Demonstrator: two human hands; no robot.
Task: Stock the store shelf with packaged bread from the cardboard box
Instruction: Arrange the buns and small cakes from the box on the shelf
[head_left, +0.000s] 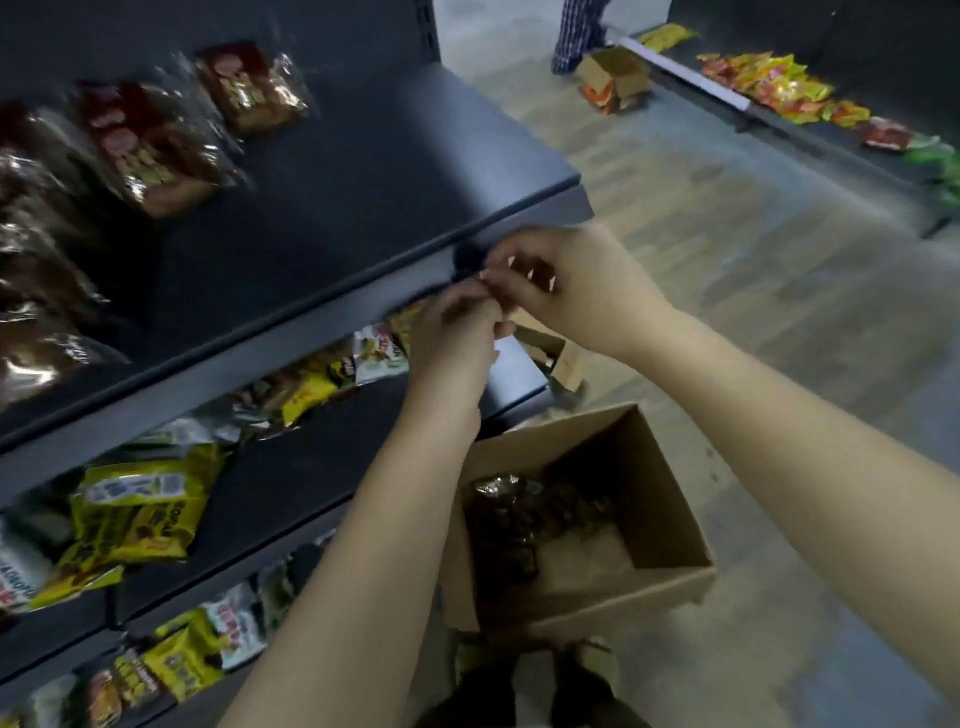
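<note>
Packaged bread (150, 150) lies flat on the top shelf (363, 171), clear-wrapped brown loaves in a row along the left stretch. Each has a red label at the end nearer the back panel and its long axis runs from back panel to front edge. The printing on those labels is too blurred to read. More dark wrapped loaves (514, 519) are heaped in the cardboard box (670, 519) on the floor (727, 260), towards the box's left wall, and which way they point can't be made out. Up at the top shelf's front edge, near its right corner, both hands meet. The left hand (454, 338) reaches up with fingers curled, and the right hand (566, 283) comes in from the right with fingers bent, so the fingertips of the two touch. Whether they pinch anything is lost in the blur, so I cannot tell. Yellow snack packs (140, 509) crowd the lower shelves, their lettering smeared. Across the aisle, bright orange and yellow packets (769, 88) line a low shelf, with a small open carton (613, 78) beside another person's checked trouser legs (576, 31).
</note>
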